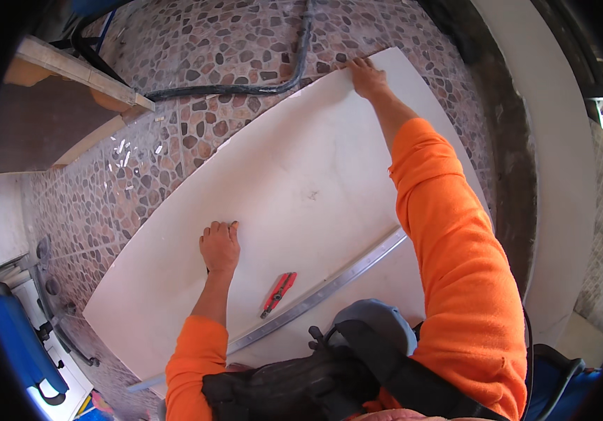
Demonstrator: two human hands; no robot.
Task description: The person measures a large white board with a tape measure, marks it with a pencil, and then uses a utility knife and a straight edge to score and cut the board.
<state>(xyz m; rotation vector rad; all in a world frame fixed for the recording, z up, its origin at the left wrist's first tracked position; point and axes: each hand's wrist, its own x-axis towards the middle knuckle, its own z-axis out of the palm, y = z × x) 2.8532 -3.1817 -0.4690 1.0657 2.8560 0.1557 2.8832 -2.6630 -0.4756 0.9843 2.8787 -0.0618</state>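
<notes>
A large white board (301, 154), which looks like drywall, lies in front of me. My right hand (369, 78) reaches to its far edge near the top corner, fingers curled over that edge. On the board's left half rests my left hand (219, 247), its fingers curled closed; whatever may be inside them is hidden. A red utility knife (278, 295) lies on the board, to the right of my left forearm. Just nearer to me, a long metal profile strip (322, 289) runs diagonally across the board, touched by neither hand.
Pebble-patterned tile floor (203, 126) surrounds the board. A dark hose (245, 90) bends across it at the back. A wooden panel piece (42, 126) stands at the left, and a blue case (24, 344) sits lower left. White scraps (122, 153) litter the floor.
</notes>
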